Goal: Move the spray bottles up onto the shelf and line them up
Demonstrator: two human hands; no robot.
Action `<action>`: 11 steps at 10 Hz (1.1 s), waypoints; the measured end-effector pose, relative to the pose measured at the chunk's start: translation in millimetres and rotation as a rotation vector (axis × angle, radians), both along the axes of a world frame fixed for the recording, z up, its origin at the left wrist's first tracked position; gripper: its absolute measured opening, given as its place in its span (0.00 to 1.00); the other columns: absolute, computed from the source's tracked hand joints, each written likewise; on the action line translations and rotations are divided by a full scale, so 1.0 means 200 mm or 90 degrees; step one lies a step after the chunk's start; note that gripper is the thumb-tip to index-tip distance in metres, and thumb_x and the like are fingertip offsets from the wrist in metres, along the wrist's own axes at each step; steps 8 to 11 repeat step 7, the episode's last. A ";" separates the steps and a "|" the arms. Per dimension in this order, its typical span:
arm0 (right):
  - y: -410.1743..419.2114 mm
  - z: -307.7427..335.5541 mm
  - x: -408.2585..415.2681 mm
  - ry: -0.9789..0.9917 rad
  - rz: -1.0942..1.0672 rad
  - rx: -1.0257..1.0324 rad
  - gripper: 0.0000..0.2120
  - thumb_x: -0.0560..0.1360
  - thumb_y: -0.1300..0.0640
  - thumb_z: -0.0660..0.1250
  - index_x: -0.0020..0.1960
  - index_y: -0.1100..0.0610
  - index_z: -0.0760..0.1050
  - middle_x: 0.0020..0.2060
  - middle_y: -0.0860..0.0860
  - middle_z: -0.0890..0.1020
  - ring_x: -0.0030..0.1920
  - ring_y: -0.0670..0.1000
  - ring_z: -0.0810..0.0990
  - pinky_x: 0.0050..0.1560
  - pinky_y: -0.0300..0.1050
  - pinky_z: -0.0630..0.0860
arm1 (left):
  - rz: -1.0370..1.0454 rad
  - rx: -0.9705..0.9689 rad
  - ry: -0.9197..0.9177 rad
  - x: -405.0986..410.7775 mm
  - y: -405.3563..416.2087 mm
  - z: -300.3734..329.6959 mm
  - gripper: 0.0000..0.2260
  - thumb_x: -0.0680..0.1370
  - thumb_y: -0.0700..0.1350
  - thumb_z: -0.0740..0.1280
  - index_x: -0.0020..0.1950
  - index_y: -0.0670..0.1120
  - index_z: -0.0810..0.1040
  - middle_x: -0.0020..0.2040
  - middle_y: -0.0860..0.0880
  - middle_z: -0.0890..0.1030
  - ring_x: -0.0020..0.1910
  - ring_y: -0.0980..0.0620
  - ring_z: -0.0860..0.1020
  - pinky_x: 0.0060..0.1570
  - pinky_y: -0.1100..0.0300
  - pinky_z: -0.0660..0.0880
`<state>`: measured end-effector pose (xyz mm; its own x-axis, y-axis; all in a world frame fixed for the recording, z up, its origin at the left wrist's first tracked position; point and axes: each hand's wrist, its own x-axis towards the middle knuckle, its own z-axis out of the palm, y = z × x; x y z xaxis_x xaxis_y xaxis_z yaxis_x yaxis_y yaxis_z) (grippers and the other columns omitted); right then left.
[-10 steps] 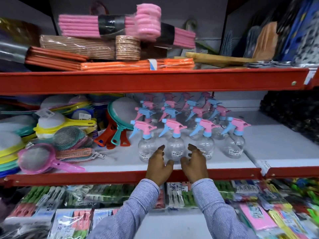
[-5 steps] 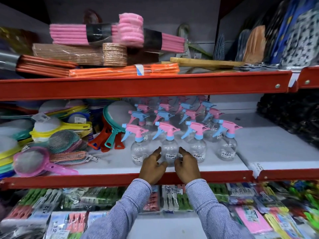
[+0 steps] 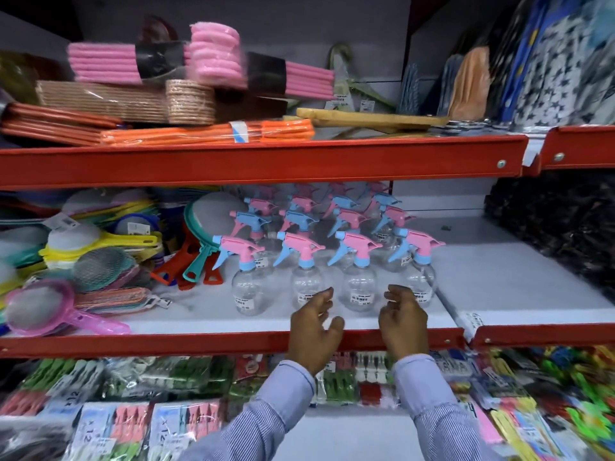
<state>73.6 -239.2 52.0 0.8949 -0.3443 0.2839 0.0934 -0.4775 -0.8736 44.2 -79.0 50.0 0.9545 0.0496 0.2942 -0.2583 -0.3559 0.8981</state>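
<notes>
Both hands hover at the front lip of the middle shelf [image 3: 199, 322], fingers loosely curled and grasping nothing; the left hand [image 3: 314, 331] sits before the second front-row bottle, the right hand [image 3: 404, 322] between the third and fourth, its fingertips just in front of the fourth bottle's base — whether they touch it cannot be told.

The spray bottles [image 3: 332, 247] stand upright on the white shelf board, long axes vertical, in four columns; the front row counts four — first [image 3: 248, 287], second [image 3: 306, 284], third [image 3: 359, 287], fourth [image 3: 420, 281]; behind them at least three further rows recede, the rearmost blurred under the upper shelf [image 3: 266, 158], so roughly sixteen, the exact total unclear. Every front-row head is pink with blue collar and trigger; nozzles point right, triggers hang left; the rows behind alternate blue and pink heads.

Half a second earlier the two hands flanked the second bottle closely, nearly meeting; now they stand well apart, the right one having shifted rightward toward the row's end; the bottles keep their places.

Left of the bottles lies a heap of strainers [image 3: 66, 261]; below, packets of clothes pegs [image 3: 349, 377].
</notes>
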 end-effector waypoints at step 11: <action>-0.10 0.00 0.08 0.033 0.078 -0.022 0.19 0.76 0.65 0.60 0.67 0.62 0.73 0.63 0.59 0.79 0.63 0.57 0.78 0.63 0.39 0.69 | -0.020 0.129 0.110 0.18 -0.15 0.00 0.42 0.66 0.52 0.67 0.77 0.44 0.57 0.75 0.45 0.65 0.72 0.49 0.67 0.68 0.56 0.68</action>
